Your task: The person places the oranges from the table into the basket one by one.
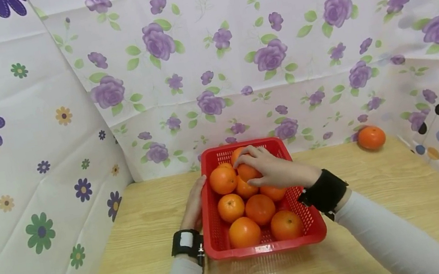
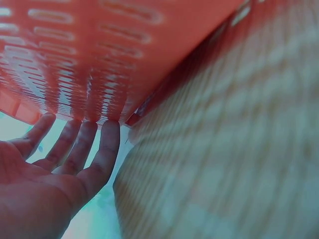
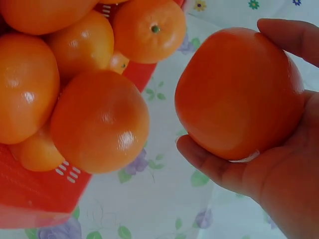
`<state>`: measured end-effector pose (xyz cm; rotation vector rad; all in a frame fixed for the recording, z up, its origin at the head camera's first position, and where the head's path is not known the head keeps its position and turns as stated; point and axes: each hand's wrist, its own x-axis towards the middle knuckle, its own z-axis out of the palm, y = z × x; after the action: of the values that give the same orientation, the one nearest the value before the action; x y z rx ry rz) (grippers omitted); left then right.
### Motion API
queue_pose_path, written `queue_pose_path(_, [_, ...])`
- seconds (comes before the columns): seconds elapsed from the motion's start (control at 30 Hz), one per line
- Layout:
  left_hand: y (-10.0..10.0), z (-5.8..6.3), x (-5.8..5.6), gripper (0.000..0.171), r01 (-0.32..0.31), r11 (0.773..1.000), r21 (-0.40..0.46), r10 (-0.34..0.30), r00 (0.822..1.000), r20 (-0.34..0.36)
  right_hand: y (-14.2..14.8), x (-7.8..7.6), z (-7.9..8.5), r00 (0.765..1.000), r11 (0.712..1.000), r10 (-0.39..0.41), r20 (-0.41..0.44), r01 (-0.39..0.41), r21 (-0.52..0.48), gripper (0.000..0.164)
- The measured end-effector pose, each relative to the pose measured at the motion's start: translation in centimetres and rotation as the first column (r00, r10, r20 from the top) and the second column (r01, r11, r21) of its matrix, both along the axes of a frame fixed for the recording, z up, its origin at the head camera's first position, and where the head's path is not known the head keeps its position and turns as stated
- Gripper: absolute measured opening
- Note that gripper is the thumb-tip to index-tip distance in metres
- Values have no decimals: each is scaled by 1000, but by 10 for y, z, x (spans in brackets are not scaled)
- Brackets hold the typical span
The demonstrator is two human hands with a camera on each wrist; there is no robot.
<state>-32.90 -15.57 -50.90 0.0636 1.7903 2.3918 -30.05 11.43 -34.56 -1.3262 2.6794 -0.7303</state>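
Note:
In the head view a red plastic basket (image 1: 317,231) with slotted sides holds several oranges (image 1: 244,232) and other round orange fruits. My right hand (image 1: 272,169) is over the back part of the basket and grips a smooth, orange-red persimmon (image 3: 234,94) between thumb and fingers. The right wrist view shows it raised beside the piled fruit, apart from it. My left hand (image 1: 193,205) lies along the basket's left outer side. The left wrist view has its fingers (image 2: 107,149) nearly straight, their tips at the slotted wall; the thumb is out of sight there.
Another orange-red fruit (image 1: 371,137) sits alone at the back right of the wooden table (image 1: 160,201), against the flowered cloth (image 1: 233,58) behind. Patterned cloth also stands along the left and right sides.

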Motion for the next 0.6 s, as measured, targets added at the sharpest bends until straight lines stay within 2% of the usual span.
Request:
queue_pose_path(0.13, [1,0,0,57,-15,1000,19,15,1000,-5,-8,0,-5,998,997,51,-37,-49,55,38])
queue_pose_path(0.37, [0,0,1,57,-7,1000,26,7,1000,-10,-15,0,-16,997,989,40,60,-48,143,45])
queue_pose_path(0.6, [0,0,0,55,-5,999,37,5,1000,-5,-21,0,-24,997,980,43,68,-55,192,43])
